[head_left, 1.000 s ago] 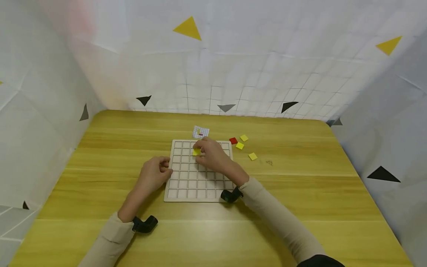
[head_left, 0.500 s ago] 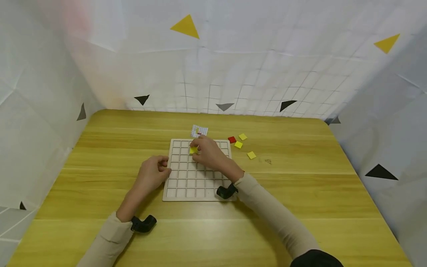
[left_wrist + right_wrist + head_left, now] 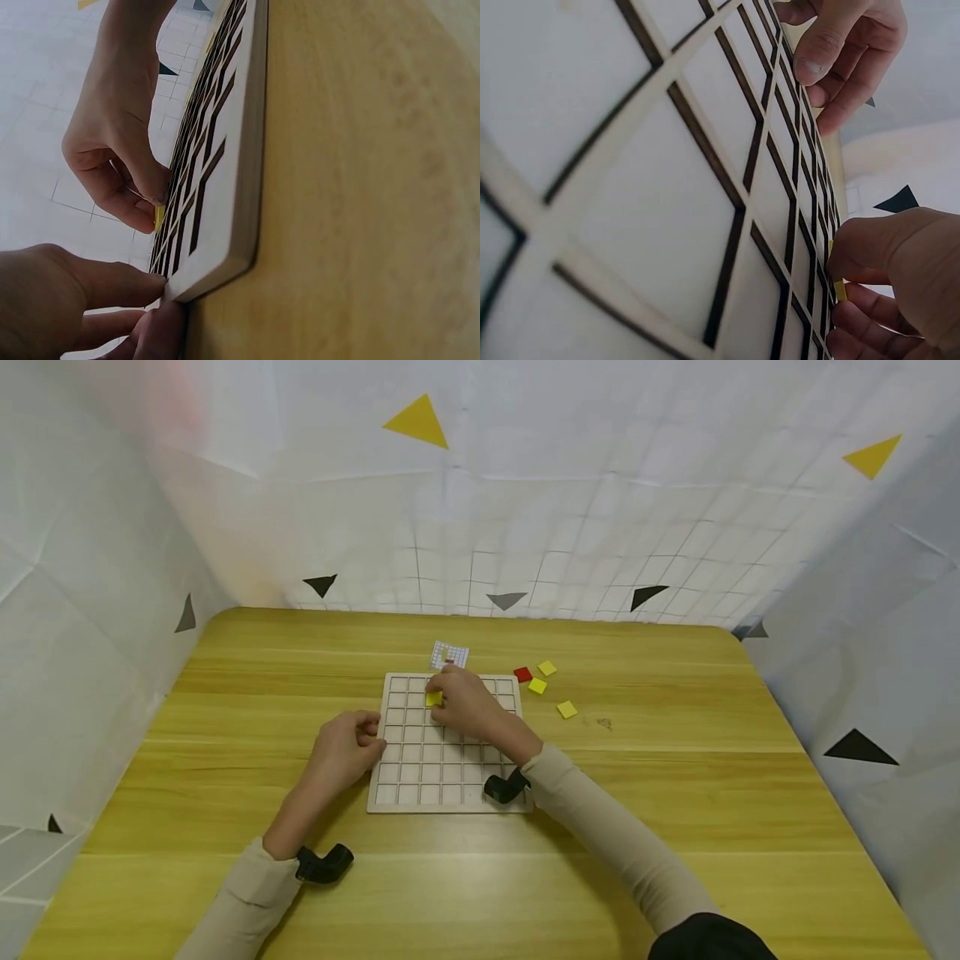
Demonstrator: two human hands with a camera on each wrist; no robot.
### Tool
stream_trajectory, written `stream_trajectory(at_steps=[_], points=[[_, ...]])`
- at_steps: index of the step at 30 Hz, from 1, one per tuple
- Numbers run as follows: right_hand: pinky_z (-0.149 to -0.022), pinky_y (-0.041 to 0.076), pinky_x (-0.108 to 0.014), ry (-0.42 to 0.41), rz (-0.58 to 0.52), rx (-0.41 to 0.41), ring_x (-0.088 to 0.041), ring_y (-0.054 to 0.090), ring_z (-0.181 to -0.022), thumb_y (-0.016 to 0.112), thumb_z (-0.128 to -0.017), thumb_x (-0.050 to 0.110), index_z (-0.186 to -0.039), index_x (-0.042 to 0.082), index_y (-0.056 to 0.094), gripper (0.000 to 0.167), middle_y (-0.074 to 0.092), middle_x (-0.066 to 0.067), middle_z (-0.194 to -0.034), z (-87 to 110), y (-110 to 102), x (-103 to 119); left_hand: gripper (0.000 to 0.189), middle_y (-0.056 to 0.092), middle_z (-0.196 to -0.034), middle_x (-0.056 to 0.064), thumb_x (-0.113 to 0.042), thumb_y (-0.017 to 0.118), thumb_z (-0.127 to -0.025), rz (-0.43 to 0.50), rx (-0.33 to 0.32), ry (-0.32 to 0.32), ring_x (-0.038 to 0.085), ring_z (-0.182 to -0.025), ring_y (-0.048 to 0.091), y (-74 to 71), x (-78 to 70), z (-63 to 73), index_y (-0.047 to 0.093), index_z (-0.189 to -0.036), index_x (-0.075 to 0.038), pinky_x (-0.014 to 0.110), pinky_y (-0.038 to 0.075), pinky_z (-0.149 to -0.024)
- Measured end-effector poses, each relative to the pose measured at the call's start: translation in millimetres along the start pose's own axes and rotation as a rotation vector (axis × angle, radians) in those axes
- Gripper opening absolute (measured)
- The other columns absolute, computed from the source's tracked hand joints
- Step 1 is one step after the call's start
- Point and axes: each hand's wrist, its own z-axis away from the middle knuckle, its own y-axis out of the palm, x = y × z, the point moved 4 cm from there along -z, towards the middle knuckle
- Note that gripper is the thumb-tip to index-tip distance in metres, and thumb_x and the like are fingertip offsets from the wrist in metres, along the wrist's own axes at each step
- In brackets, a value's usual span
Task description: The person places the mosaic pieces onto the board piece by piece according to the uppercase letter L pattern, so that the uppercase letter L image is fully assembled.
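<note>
A pale wooden grid board (image 3: 408,768) with square recesses lies on the table in the head view. My left hand (image 3: 345,750) is at its left edge; in the left wrist view thumb and fingers (image 3: 124,283) pinch the board's rim. Over the upper left cells, my right hand (image 3: 468,702) holds a square yellow tile (image 3: 433,699) between thumb and fingers. Seen from the right wrist, the tile (image 3: 840,288) stands tilted close to the board's surface, partly covered by the fingers.
Beyond the board lies a small printed grid card (image 3: 448,654) with coloured squares. To the right of the board are a red tile (image 3: 522,674) and several yellow tiles (image 3: 567,710) on the wooden table (image 3: 675,710). White sheets with triangles (image 3: 506,601) surround the table.
My right hand has shifted slightly left over the board with the yellow tile between its fingers. The left hand stays at the board's edge.
</note>
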Motion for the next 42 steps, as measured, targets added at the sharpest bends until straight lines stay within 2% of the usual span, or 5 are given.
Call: stream_trajectory(at_steps=[12,20,27,36,42], points=[[-0.069,0.047,-0.026,-0.002,-0.016,0.010,-0.013,0.057,-0.085,0.070,-0.083,0.006,-0.110,0.007,0.076,0.028,0.065,-0.003,-0.099,-1.2,0.1,-0.8,0.043,0.066,-0.106,0.014,-0.008,0.070,-0.089,-0.004,-0.009,0.005,0.025,-0.092,0.069,0.3,-0.4,1.4,0.061,-0.129,0.006,0.037,0.057,-0.074],[-0.073,0.050,-0.028,-0.014,-0.034,-0.005,-0.013,0.058,-0.088,0.070,-0.083,0.007,-0.107,0.009,0.077,0.026,0.068,-0.002,-0.100,-3.4,-1.3,-3.6,0.043,0.066,-0.105,0.013,-0.008,0.070,-0.088,-0.013,-0.019,0.004,0.024,-0.091,0.068,-0.5,-2.8,0.8,0.062,-0.129,0.005,0.037,0.056,-0.074],[-0.077,0.051,-0.029,-0.015,-0.043,0.040,-0.013,0.060,-0.089,0.070,-0.083,0.008,-0.108,0.009,0.076,0.025,0.069,-0.001,-0.101,-5.1,-0.9,-6.7,0.043,0.066,-0.105,0.013,-0.008,0.070,-0.089,-0.011,-0.011,-0.009,0.024,-0.091,0.068,1.0,-1.1,1.2,0.062,-0.129,0.005,0.037,0.056,-0.074],[-0.082,0.051,-0.033,-0.017,-0.037,0.080,-0.016,0.060,-0.093,0.071,-0.083,0.007,-0.109,0.008,0.074,0.026,0.067,-0.004,-0.101,-5.4,-4.1,-7.0,0.043,0.066,-0.104,0.013,-0.008,0.069,-0.089,-0.003,-0.021,0.010,0.024,-0.091,0.069,2.2,-0.3,1.8,0.062,-0.129,0.005,0.037,0.056,-0.074],[-0.082,0.052,-0.034,-0.013,-0.041,0.098,-0.020,0.062,-0.099,0.070,-0.085,0.010,-0.117,0.006,0.070,0.033,0.066,-0.009,-0.107,-5.6,-6.2,-4.7,0.042,0.066,-0.105,0.014,-0.007,0.069,-0.089,0.004,-0.022,0.004,0.025,-0.091,0.069,1.5,0.1,1.7,0.062,-0.128,0.005,0.036,0.057,-0.073]])
